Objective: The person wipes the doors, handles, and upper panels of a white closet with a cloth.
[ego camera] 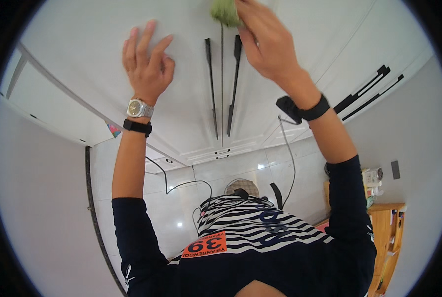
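My right hand (271, 42) grips a green cloth (225, 13) against the upper part of a white wardrobe door (265, 100). Part of the cloth runs out of view at the top edge. My left hand (146, 59) holds nothing; its fingers are spread near the white door (180, 89) on the left, and whether they touch it is hard to tell. Between my hands, a dark seam parts the two doors. Beside it run a left black handle (210, 74) and a right black handle (235, 74), the right one just below the cloth.
More black handles (365, 89) sit on doors at the right. A grey cable (290, 148) hangs from my right wrist device, and a black cable (165, 174) hangs at the left. Behind me are a round stool (242, 186) on the tiled floor and a wooden shelf unit (386, 237).
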The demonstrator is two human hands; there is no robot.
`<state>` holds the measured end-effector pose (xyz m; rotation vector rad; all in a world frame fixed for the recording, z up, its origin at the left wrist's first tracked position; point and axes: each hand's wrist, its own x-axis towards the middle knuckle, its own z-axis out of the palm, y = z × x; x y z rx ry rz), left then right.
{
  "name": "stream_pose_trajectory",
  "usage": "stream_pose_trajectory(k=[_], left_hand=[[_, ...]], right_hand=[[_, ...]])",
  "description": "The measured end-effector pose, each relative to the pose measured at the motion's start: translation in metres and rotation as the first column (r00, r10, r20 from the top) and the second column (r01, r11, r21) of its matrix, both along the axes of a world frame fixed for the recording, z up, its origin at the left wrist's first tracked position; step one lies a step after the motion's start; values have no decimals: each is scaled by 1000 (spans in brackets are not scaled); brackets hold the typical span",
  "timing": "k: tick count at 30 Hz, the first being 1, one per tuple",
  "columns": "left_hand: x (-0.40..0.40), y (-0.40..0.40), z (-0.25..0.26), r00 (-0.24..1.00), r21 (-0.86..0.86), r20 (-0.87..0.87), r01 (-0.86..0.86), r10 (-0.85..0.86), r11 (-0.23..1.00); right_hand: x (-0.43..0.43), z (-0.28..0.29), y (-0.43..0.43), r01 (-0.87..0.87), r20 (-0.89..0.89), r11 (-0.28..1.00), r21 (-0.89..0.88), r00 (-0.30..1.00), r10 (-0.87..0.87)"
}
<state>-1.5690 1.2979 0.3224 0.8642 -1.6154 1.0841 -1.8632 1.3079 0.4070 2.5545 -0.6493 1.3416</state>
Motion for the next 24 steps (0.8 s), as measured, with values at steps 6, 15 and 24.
stream_pose_trajectory(k=[6,15,24], left_hand=[[10,2,-5,996,48,51,67,-70,997],[18,-4,-3,986,-95,71,159,-152,983],[16,-28,-13,983,-180,52,181,-175,967]], right_hand=[[13,-105,-14,23,207,980,-200,978,19],[29,-125,-10,11,89,949,-316,996,18],[1,-310,6,-52,-319,988,142,943,96]])
